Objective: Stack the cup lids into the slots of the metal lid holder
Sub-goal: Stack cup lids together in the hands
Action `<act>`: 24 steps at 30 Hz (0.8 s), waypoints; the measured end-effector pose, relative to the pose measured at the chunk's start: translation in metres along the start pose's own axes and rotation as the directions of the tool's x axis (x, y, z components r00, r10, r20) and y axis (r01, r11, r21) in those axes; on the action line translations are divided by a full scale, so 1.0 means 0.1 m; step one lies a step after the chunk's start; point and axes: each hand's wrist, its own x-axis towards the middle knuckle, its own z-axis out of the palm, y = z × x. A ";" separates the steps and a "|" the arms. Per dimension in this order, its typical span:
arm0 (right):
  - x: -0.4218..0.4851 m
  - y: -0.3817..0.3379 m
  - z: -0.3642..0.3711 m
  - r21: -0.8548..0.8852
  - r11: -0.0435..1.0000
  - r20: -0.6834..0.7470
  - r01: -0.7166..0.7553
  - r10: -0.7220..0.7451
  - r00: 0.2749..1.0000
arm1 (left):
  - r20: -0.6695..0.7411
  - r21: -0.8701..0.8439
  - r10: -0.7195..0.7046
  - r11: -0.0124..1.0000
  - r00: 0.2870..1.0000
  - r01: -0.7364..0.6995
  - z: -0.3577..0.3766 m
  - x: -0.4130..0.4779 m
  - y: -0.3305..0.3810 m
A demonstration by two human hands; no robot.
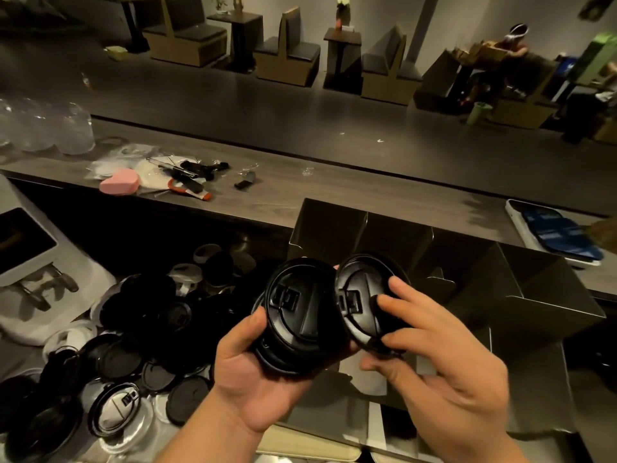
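My left hand (248,379) grips a small stack of black cup lids (297,315) from below, thumb on its left edge. Beside it, my right hand (444,372) pinches a single black lid (359,302), tilted on edge and touching the stack's right side. Both hands hover over the dark metal lid holder (521,289), whose divided slots open behind and under them. A heap of loose black, white and clear lids (133,355) lies at the lower left.
A raised counter (334,185) runs across behind the holder, with a pink heart-shaped box (119,182), small tools and plastic bags on it. A phone in a white case (551,235) lies at the right. Clear cups (43,128) stand far left, and a white machine (30,248) at the left edge.
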 end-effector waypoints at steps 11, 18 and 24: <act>-0.04 0.03 0.20 0.032 0.995 0.145 -0.095 0.089 0.985 | -0.026 0.306 0.173 0.939 0.985 -0.157 0.33 0.08 -0.21; 0.20 -0.06 -0.16 0.645 0.610 -0.054 -0.459 0.636 0.770 | 0.116 -0.009 -0.099 0.995 0.988 0.101 0.23 0.15 -0.21; 0.27 -0.06 -0.25 0.593 0.468 0.329 -0.655 0.602 0.728 | 0.167 -0.052 -0.331 0.938 0.929 0.344 0.28 0.16 -0.28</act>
